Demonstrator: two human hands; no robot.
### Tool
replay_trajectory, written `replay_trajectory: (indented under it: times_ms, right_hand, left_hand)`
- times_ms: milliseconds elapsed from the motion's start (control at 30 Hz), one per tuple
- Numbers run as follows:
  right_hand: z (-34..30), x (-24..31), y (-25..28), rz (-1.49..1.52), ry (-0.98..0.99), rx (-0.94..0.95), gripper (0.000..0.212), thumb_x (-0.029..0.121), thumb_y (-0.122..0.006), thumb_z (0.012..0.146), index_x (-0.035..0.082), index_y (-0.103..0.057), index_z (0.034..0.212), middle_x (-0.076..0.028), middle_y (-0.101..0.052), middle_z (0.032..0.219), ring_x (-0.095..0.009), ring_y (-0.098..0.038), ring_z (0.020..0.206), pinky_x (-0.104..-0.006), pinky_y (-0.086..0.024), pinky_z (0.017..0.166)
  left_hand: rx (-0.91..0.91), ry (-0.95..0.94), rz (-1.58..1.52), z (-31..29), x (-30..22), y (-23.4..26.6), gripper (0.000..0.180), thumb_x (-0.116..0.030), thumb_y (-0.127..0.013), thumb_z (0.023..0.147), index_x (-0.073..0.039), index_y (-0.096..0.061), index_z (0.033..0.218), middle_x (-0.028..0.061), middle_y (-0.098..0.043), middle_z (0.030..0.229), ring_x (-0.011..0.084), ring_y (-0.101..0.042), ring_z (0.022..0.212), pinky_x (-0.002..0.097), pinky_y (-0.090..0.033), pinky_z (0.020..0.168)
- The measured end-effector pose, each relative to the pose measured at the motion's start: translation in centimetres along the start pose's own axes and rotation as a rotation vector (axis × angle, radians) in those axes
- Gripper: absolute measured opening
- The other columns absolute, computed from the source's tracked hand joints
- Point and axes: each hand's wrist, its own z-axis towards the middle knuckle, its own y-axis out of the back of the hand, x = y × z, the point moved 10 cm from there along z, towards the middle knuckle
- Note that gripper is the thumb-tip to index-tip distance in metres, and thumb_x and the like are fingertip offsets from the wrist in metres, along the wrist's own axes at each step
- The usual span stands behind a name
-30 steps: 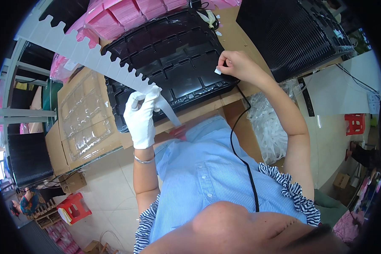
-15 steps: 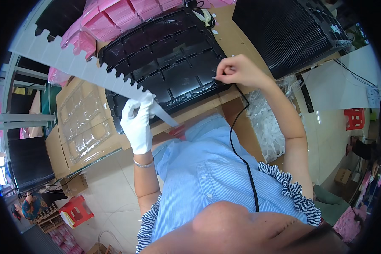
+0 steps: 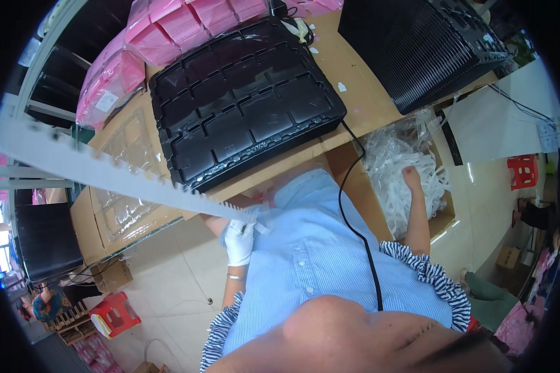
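Note:
My left hand [image 3: 238, 242], in a white glove, is closed on the narrow end of a long white strip [image 3: 121, 180] with a notched edge. The strip slants up to the far left, blurred at its far end, and passes in front of the table's edge. My bare right hand [image 3: 411, 178] is low at the right, over a cardboard box [image 3: 443, 221] full of tangled white strips [image 3: 397, 202]. Its fingers look curled in, and whatever they may hold is hidden. Black moulded plastic trays [image 3: 230, 133] lie stacked on the cardboard-covered table in front of me.
Pink wrapped bundles [image 3: 168, 31] line the table's far side. A tall stack of black trays [image 3: 410, 50] stands at the far right. A black cable [image 3: 348, 214] hangs across my front. Red stools [image 3: 115, 313] stand on the floor.
My left hand has come down toward my body with the notched strip, off the black trays. My right hand has moved from the trays' right edge to the box of white strips.

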Motion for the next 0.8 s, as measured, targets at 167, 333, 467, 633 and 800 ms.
replay_trajectory:
  times_ms: [167, 333, 467, 633, 800]
  right_hand:
    - [-0.4, 8.3, 4.0, -0.307, 0.081, 0.004, 0.029, 0.028, -0.059, 0.088, 0.001, -0.065, 0.095, -0.014, -0.069, 0.088, -0.026, -0.066, 0.083, -0.0381, -0.051, 0.074]
    - [-7.7, 45.4, 17.5, 0.886, 0.569, 0.501, 0.009, 0.004, -0.063, 0.086, -0.001, -0.066, 0.093, -0.007, -0.065, 0.087, -0.011, -0.061, 0.079, -0.0241, -0.049, 0.068]
    - [-7.6, 64.4, 21.9, 0.721, 1.297, 0.246, 0.011, 0.007, -0.064, 0.087, 0.000, -0.067, 0.095, -0.006, -0.067, 0.086, -0.011, -0.063, 0.076, -0.0243, -0.049, 0.067]
    - [1.2, 81.0, 15.7, 0.277, 1.611, -0.310, 0.020, 0.015, -0.061, 0.085, 0.006, -0.066, 0.103, -0.010, -0.067, 0.100, -0.029, -0.064, 0.092, -0.0376, -0.051, 0.080]
    - [5.0, 86.5, 10.9, -0.031, 1.589, -0.584, 0.030, 0.021, -0.068, 0.078, 0.008, -0.061, 0.104, -0.012, -0.062, 0.112, -0.033, -0.062, 0.099, -0.0444, -0.050, 0.083]
  left_hand:
    - [0.168, -0.138, 0.323, -0.3, 5.3, -4.4, 0.013, -0.012, -0.065, 0.084, -0.002, -0.067, 0.093, 0.0172, -0.066, 0.093, 0.0329, -0.064, 0.086, 0.0366, -0.051, 0.074]
    - [0.242, 0.003, 0.379, 1.8, 5.7, -6.1, 0.015, -0.021, -0.060, 0.085, -0.007, -0.065, 0.085, 0.0160, -0.061, 0.081, 0.0349, -0.059, 0.075, 0.0457, -0.047, 0.066]
    - [0.173, 0.023, 0.224, 1.8, 5.8, -4.4, 0.017, -0.020, -0.064, 0.084, -0.004, -0.067, 0.086, 0.0184, -0.063, 0.081, 0.0352, -0.060, 0.074, 0.0426, -0.048, 0.067]
    - [0.207, 0.005, 0.090, 2.4, 5.5, -3.6, 0.015, -0.018, -0.065, 0.084, -0.004, -0.068, 0.089, 0.0168, -0.065, 0.081, 0.0320, -0.062, 0.072, 0.0392, -0.048, 0.064]
    - [0.340, 0.201, 0.325, 1.3, 5.2, -1.8, 0.024, -0.024, -0.066, 0.082, -0.006, -0.068, 0.099, 0.0157, -0.067, 0.092, 0.0318, -0.064, 0.084, 0.0387, -0.050, 0.073]
